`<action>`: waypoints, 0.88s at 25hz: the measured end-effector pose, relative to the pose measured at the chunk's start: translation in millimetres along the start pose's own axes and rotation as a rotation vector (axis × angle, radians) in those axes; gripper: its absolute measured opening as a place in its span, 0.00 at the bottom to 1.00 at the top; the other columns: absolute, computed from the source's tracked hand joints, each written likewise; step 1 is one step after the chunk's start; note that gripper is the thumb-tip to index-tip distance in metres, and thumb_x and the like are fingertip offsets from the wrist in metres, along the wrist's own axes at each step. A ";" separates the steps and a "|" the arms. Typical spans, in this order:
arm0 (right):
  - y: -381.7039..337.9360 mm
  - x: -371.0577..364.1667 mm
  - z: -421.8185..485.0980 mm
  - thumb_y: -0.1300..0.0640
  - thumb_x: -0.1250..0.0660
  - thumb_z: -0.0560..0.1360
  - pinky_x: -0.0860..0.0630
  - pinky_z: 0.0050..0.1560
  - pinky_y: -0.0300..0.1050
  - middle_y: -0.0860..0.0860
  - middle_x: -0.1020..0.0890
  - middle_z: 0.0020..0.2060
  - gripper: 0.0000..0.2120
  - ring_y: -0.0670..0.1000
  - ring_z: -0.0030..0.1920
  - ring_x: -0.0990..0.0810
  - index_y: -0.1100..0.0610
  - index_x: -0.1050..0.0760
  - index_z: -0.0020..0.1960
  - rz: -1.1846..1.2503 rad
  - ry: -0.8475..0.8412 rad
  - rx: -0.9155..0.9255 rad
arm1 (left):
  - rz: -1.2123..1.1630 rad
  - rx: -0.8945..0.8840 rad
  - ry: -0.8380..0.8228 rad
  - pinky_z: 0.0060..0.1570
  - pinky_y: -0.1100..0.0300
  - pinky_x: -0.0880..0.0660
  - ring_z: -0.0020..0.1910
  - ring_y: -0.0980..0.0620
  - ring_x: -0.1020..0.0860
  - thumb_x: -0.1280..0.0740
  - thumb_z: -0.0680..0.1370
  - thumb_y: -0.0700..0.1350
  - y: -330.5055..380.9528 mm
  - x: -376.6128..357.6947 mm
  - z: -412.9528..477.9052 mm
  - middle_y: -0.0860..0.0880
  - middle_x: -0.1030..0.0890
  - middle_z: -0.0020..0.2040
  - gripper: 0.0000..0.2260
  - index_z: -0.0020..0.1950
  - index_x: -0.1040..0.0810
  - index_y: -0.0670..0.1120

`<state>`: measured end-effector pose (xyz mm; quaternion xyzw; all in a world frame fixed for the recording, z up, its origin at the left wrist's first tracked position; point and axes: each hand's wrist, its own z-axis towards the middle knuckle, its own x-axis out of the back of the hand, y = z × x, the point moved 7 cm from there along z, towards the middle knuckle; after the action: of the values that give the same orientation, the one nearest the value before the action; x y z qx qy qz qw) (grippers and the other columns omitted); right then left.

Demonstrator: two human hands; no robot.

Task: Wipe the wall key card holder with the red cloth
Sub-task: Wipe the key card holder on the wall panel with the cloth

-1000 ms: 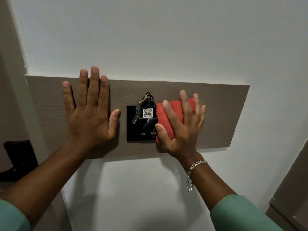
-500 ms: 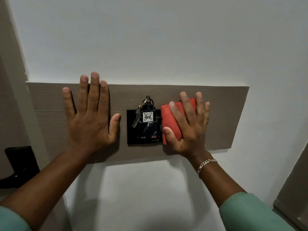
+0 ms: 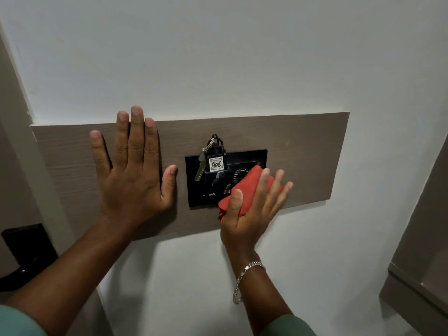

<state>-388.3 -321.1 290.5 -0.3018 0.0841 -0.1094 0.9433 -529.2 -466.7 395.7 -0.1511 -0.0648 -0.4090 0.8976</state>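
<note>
The black key card holder [image 3: 198, 192] is set into a brown wooden wall panel [image 3: 303, 151]. A key fob labelled 406 [image 3: 216, 164] with a key [image 3: 200, 169] sticks out of its slot. My right hand [image 3: 252, 209] presses the folded red cloth [image 3: 244, 187] against the holder's lower right corner, fingers spread over the cloth. My left hand [image 3: 133, 170] lies flat on the panel to the left of the holder, fingers apart, holding nothing.
A white wall [image 3: 218, 57] surrounds the panel. A door frame [image 3: 21, 146] and a black door handle [image 3: 21, 258] stand at the far left. A brown cabinet or door edge [image 3: 417, 263] rises at the right.
My right hand has slid the red cloth down and tilted it, from the holder's right edge to its lower right corner, uncovering the top right. My left hand stays flat.
</note>
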 end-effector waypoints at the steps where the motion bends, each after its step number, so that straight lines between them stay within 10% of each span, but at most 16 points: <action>1: 1.9 1.4 0.0 0.40 0.47 0.82 0.48 0.81 0.57 0.54 0.45 0.81 0.30 0.60 0.83 0.53 0.52 0.44 0.79 -0.039 -0.040 0.092 | -0.007 -0.002 -0.002 0.75 0.35 0.57 0.81 0.42 0.55 0.47 0.80 0.57 -0.4 -0.2 -0.3 0.38 0.50 0.81 0.35 0.81 0.52 0.39; 8: 23.7 8.7 1.0 0.41 0.45 0.81 0.52 0.81 0.50 0.51 0.44 0.81 0.28 0.55 0.83 0.53 0.49 0.39 0.78 0.067 0.041 -0.217 | -0.024 -0.001 -0.010 0.75 0.35 0.57 0.81 0.41 0.54 0.47 0.80 0.57 0.0 2.3 -0.6 0.40 0.52 0.81 0.35 0.81 0.51 0.39; 16: 0.9 10.9 52.4 0.46 0.42 0.81 0.41 0.80 0.58 0.55 0.36 0.78 0.21 0.58 0.82 0.47 0.46 0.31 0.73 0.043 -0.048 0.215 | -0.033 -0.007 0.031 0.75 0.35 0.58 0.81 0.44 0.57 0.47 0.80 0.57 -0.4 -0.4 -1.1 0.41 0.53 0.81 0.35 0.81 0.51 0.39; 22: 24.0 11.2 7.3 0.46 0.42 0.79 0.48 0.80 0.41 0.52 0.39 0.79 0.24 0.53 0.82 0.49 0.49 0.32 0.74 0.099 0.001 -0.056 | -0.043 0.002 0.034 0.75 0.35 0.56 0.81 0.42 0.54 0.46 0.80 0.56 -0.5 0.9 -1.8 0.40 0.51 0.81 0.35 0.81 0.51 0.39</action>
<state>-372.1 -300.9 281.2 -0.3235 0.1026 -0.0604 0.9387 -529.0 -468.2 394.3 -0.1416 -0.0531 -0.4307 0.8897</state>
